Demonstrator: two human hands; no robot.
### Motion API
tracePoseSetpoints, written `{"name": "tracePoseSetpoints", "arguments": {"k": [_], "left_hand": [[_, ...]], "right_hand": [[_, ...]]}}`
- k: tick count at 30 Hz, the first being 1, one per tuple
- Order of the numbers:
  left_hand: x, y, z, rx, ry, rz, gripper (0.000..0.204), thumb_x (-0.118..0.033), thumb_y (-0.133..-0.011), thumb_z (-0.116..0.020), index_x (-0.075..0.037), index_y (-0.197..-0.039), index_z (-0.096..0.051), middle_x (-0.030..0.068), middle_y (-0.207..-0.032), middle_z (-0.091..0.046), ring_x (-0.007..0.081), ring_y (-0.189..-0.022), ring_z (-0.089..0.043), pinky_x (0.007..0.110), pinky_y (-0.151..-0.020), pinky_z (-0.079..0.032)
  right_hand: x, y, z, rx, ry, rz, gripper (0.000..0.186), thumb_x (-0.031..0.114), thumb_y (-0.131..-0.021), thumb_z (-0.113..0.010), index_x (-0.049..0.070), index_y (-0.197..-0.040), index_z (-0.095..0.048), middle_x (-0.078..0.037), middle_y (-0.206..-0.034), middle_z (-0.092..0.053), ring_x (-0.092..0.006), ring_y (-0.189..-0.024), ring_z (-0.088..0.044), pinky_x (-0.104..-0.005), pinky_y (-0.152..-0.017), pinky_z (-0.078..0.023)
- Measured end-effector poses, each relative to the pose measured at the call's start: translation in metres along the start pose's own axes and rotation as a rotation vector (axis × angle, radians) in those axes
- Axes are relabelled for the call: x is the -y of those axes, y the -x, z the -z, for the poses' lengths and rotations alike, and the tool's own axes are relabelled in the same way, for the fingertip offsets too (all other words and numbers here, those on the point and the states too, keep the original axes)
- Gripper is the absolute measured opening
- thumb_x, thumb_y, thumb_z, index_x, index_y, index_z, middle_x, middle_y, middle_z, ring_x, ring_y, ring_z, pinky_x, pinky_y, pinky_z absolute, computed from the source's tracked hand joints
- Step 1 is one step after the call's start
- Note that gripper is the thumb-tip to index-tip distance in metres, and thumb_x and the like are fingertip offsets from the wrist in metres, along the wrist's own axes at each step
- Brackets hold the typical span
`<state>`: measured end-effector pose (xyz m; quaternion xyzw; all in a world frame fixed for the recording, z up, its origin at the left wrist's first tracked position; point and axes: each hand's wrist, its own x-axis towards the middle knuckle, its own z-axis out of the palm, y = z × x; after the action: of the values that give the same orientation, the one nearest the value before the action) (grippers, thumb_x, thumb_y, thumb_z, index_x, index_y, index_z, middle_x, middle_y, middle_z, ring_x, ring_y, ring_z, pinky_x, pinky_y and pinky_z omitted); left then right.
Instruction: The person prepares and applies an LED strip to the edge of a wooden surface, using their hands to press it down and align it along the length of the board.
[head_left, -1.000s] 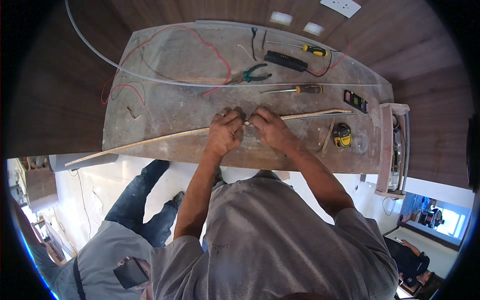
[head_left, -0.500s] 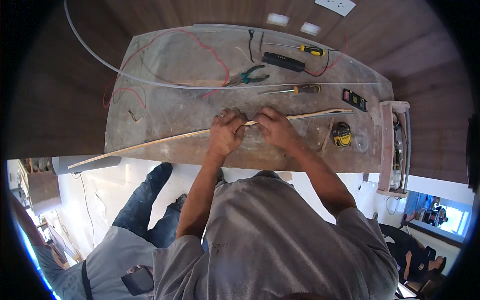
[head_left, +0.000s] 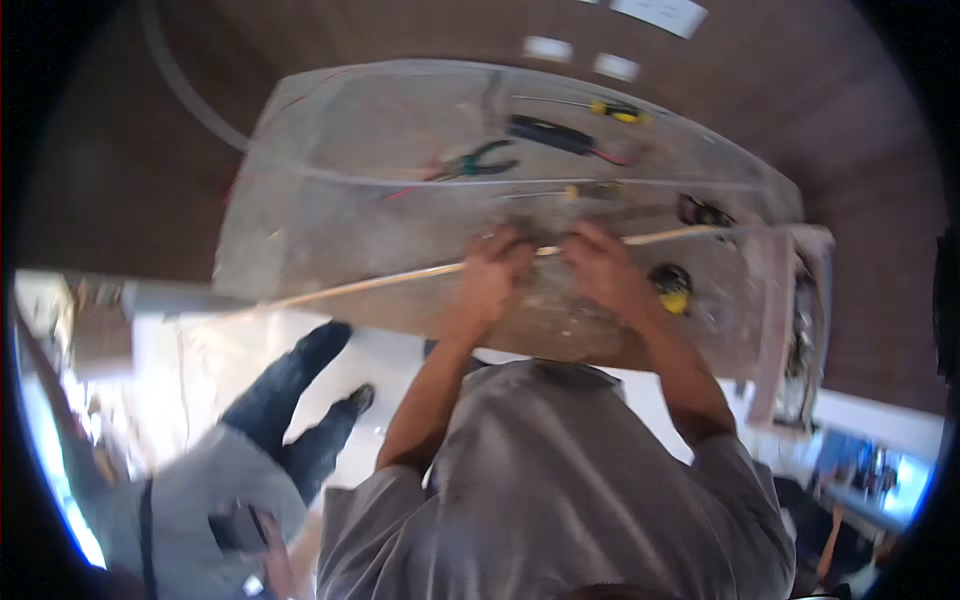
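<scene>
Both hands are at a long, thin light-tan strip (head_left: 385, 278) that crosses the worktable (head_left: 250, 235) diagonally. My left hand (head_left: 492, 268) has curled fingers gripping it left of its middle. My right hand (head_left: 600, 262) grips it a short way to the right, fingers bent and pinched. Motion blurs the picture, so fingertip detail is lost. Just right of my right hand is a black-and-yellow tape measure (head_left: 673, 288). Above the hands are a screwdriver (head_left: 575, 192), green-handled pliers (head_left: 490, 160) and a small black object (head_left: 700, 212).
A black device (head_left: 545, 134), another screwdriver (head_left: 615, 111) and a pale flexible tube (head_left: 350, 180) lie farther back. A narrow wooden box (head_left: 775, 320) borders the right end. Co-workers appear at lower left (head_left: 200, 500), holding a dark phone, and lower right (head_left: 810, 520).
The view has shifted and tilted and is now blurred. Both hands and the strip appear farther right in the picture, with the hands still gripping it.
</scene>
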<state>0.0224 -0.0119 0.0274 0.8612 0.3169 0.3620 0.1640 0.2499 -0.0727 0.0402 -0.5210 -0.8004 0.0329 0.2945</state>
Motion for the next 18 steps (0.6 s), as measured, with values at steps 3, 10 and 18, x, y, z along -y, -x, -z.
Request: {"name": "tracePoseSetpoints", "arguments": {"k": [3, 10, 18], "left_hand": [[-0.021, -0.012, -0.018, -0.040, 0.056, 0.021, 0.022, -0.016, -0.078, -0.075, -0.011, -0.099, -0.072, 0.0116, -0.110, -0.066, 0.0374, -0.107, -0.066, 0.052, -0.089, -0.052], [-0.109, -0.064, -0.015, -0.287, 0.129, -0.007, 0.019, -0.010, -0.077, -0.081, -0.010, -0.095, -0.074, 0.0109, -0.097, -0.063, 0.0372, -0.093, -0.066, 0.049, -0.080, -0.054], [-0.196, -0.116, -0.027, -0.493, 0.236, 0.000, 0.019, -0.007, -0.079, -0.081, -0.007, -0.097, -0.076, 0.0115, -0.098, -0.062, 0.0349, -0.093, -0.065, 0.048, -0.080, -0.053]], "right_hand": [[0.006, -0.007, 0.050, 0.009, 0.077, -0.004, 0.022, 0.001, -0.082, -0.072, 0.004, -0.104, -0.068, -0.015, -0.116, -0.064, -0.0384, -0.110, -0.065, -0.0493, -0.094, -0.056], [0.022, -0.033, 0.166, -0.011, 0.095, 0.121, 0.028, -0.005, -0.077, -0.074, 0.001, -0.103, -0.066, -0.015, -0.108, -0.062, -0.0376, -0.103, -0.065, -0.0481, -0.086, -0.054], [0.017, -0.038, 0.270, 0.045, 0.200, 0.198, 0.024, -0.009, -0.076, -0.074, -0.001, -0.097, -0.067, -0.015, -0.103, -0.061, -0.0369, -0.096, -0.064, -0.0472, -0.080, -0.051]]}}
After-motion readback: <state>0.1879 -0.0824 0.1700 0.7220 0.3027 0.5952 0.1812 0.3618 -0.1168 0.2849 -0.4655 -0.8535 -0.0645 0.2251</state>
